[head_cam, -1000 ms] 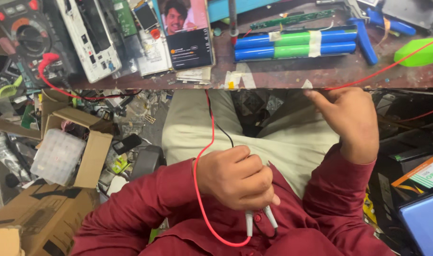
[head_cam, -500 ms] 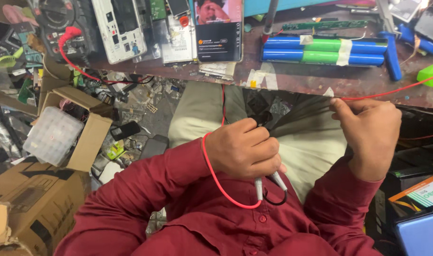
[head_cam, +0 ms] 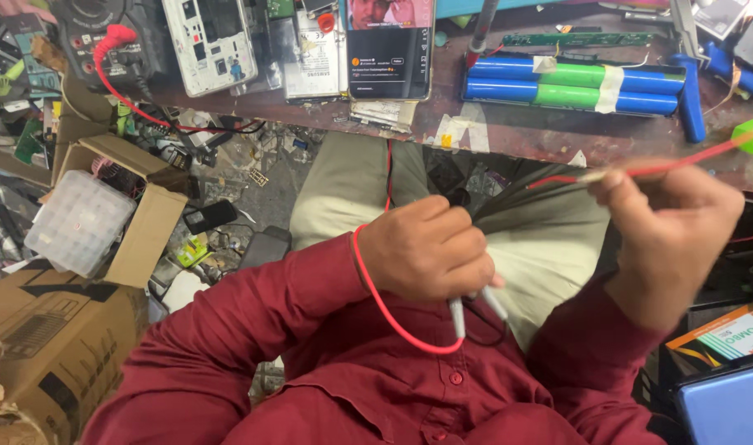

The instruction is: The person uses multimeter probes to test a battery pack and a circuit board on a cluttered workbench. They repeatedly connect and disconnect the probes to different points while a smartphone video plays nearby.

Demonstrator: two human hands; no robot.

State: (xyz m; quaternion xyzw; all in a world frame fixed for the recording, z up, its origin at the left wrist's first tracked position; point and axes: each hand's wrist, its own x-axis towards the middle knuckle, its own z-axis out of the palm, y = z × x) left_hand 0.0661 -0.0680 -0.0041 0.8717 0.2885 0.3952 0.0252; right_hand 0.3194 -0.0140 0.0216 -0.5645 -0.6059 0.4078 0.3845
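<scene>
Cluttered workbench (head_cam: 508, 136), wires in hand
Left hand (head_cam: 426, 251) clamps probes (head_cam: 473, 309); right hand (head_cam: 665, 231) pinches limp, light wires (head_cam: 525, 194) near their ends.

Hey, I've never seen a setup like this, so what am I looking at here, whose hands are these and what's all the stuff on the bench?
This is one picture from a camera worn on a person's head, looking down at their own lap and hands. There is no machine: just two bare hands in dark red sleeves. The left hand is closed around two white-tipped test probes, with a red lead looping beside its wrist. The right hand pinches a bundle of thin wires, black and red. Ahead is a worn workbench. On it lie a battery pack of blue and green cells, an opened phone, another phone with a lit screen, and a meter with a red plug. On the floor at the left stand cardboard boxes and a clear plastic organiser.
</scene>
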